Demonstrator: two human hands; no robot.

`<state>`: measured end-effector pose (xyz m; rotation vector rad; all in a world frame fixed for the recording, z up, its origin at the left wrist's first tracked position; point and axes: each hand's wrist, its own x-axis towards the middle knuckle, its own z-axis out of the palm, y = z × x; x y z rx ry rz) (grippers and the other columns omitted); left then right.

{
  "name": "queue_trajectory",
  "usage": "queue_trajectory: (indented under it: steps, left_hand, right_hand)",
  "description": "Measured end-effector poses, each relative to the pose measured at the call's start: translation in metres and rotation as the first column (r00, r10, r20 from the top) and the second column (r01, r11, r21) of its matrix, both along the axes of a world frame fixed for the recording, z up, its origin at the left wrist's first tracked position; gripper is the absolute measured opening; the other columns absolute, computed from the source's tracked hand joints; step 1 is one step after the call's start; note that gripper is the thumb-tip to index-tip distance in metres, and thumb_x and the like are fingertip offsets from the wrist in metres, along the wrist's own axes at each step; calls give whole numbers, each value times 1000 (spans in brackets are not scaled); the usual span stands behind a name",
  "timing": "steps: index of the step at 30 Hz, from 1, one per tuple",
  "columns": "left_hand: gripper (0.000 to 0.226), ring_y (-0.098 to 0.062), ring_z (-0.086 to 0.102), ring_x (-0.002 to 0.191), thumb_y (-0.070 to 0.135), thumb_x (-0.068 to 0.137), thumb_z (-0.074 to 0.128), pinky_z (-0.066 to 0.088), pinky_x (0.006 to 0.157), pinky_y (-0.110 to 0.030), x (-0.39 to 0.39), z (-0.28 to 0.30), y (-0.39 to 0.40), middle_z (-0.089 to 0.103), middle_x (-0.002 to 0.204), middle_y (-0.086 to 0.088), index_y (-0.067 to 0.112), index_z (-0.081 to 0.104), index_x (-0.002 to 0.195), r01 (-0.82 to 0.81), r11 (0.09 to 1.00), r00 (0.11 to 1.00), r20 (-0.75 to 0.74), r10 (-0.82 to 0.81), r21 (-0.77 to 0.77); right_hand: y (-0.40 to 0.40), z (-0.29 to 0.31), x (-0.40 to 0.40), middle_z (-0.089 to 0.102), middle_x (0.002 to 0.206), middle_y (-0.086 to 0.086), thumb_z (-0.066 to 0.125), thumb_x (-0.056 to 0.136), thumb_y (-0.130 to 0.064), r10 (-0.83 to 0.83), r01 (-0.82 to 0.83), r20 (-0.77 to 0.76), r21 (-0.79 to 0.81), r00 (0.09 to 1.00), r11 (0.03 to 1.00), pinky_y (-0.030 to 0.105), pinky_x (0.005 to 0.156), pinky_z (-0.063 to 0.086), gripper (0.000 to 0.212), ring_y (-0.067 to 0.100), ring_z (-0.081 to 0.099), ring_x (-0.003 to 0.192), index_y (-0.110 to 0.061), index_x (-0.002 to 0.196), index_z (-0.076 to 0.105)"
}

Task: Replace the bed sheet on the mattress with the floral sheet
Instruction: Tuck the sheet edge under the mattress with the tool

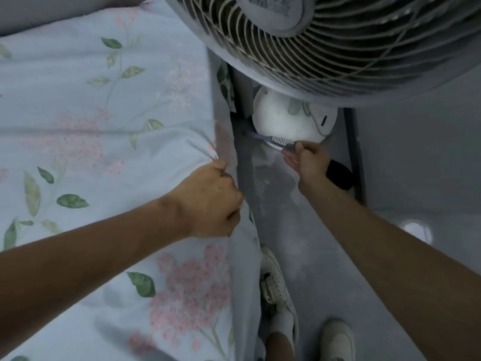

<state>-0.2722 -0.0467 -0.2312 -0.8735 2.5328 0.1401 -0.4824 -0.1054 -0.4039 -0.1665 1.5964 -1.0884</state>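
Note:
The floral sheet [104,121], pale blue with pink blossoms and green leaves, covers the mattress across the left half of the view and hangs over its right edge. My left hand [210,201] grips a bunch of this sheet at the mattress edge, fingers curled round the fabric. Down by the floor, my right hand [308,162] pinches a dark comb [282,140] next to the fan's white base.
A standing fan [325,40] fills the top right, its round white base [283,118] on the grey floor [325,269] in the narrow gap beside the bed. A dark object [339,175] lies behind my right wrist. My feet in white shoes [276,287] stand at the bottom.

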Motion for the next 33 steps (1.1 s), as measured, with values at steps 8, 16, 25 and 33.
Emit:
queue_trajectory:
  steps: [8, 16, 25, 33]
  left_hand:
    - [27, -32, 57, 111, 33, 92, 54, 31, 117, -49, -11, 9, 54, 60, 113, -9, 16, 74, 101, -19, 999, 992, -126, 13, -50]
    - [50, -24, 53, 83, 51, 98, 43, 34, 117, -44, -3, 9, 181, 57, 71, 2, 19, 71, 71, 57, 988, 998, -10, -56, 147]
    - [39, -24, 52, 88, 46, 101, 43, 43, 101, -45, -16, -4, 195, 59, 90, -2, 19, 67, 87, 154, 984, 987, -52, -150, 88]
    - [58, -21, 45, 73, 45, 108, 25, 41, 87, -41, -18, 5, 197, 55, 68, 3, 21, 66, 74, 125, 977, 991, 28, -131, 170]
  right_hand:
    - [216, 50, -36, 74, 96, 25, 58, 102, 2, 167, -158, -64, 131, 984, 979, 35, 71, 65, 10, 33, 78, 78, 8, 102, 66]
    - [275, 58, -33, 76, 90, 20, 63, 99, 1, 205, -197, -62, 110, 977, 974, 47, 76, 65, 8, 30, 78, 76, 2, 94, 69]
    - [290, 34, -17, 75, 97, 22, 63, 100, 0, 170, -169, -6, 90, 985, 982, 46, 79, 65, 6, 31, 78, 78, 4, 100, 68]
    - [298, 42, -10, 75, 86, 14, 63, 99, -1, 201, -184, -221, 94, 954, 978, 46, 75, 65, 19, 24, 78, 76, -13, 85, 69]
